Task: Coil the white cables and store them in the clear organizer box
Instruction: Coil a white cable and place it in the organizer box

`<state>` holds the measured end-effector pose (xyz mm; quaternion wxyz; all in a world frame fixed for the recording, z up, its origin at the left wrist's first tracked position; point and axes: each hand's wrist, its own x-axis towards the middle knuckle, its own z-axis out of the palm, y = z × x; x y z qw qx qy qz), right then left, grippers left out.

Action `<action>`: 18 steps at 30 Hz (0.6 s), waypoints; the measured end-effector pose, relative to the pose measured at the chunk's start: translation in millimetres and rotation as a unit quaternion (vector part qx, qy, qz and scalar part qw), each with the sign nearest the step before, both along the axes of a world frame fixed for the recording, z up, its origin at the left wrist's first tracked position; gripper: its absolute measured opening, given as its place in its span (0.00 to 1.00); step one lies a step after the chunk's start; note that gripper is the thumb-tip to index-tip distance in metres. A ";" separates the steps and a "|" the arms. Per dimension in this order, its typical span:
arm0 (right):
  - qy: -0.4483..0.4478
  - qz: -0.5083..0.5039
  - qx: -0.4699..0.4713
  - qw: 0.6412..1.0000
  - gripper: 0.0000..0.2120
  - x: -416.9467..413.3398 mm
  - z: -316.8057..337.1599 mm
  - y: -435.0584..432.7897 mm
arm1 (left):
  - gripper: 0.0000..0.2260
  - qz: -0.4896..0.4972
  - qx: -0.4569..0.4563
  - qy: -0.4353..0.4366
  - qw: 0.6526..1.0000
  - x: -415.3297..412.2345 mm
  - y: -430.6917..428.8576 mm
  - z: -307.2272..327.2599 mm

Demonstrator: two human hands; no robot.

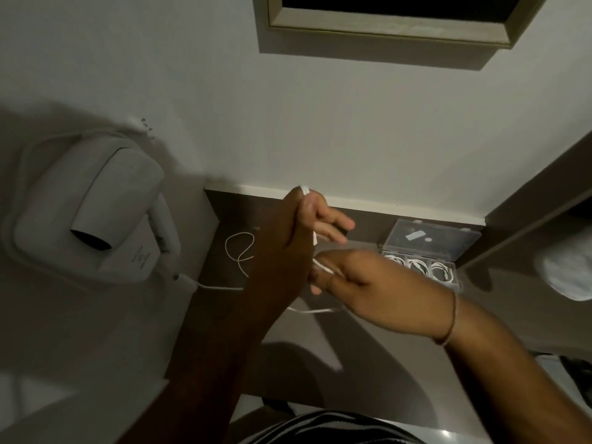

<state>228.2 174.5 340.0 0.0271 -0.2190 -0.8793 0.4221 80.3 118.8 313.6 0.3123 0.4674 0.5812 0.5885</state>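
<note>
A thin white cable (240, 251) lies in loose loops on the dark brown counter (288, 354). My left hand (288, 238) is raised over the counter and pinches one end of that cable, the white plug sticking up above my fingers. My right hand (362, 277) is just right of it and grips the same cable lower down, a strand trailing below it. The clear organizer box (426, 254) stands open at the back right of the counter, its lid tilted up. Three compartments in it hold coiled white cables (416, 265).
A white wall-mounted hair dryer (96, 213) hangs at the left, its cord end near the counter's left edge. A framed dark panel (394, 20) is on the wall above. A white cloth-like object (567, 270) lies at the far right. A brown side panel borders the counter at the right.
</note>
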 end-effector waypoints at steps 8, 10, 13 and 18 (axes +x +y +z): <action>0.158 -0.114 0.018 0.981 0.06 20.0 56.5 48.4 | 0.22 -0.152 -0.023 -0.066 0.986 -8.2 -12.7 2.5; 0.193 -0.134 -0.029 0.972 0.09 10.1 42.1 52.4 | 0.22 -0.216 -0.025 -0.208 0.954 -11.5 -15.6 3.1; 0.228 -0.181 -0.058 0.955 0.20 -16.3 11.8 37.5 | 0.20 -0.291 0.007 -0.398 0.870 -15.4 -10.8 13.4; 0.191 -0.186 -0.108 0.958 0.23 -29.4 -36.8 -20.3 | 0.23 -0.124 0.095 -0.504 0.849 -15.6 -1.6 22.1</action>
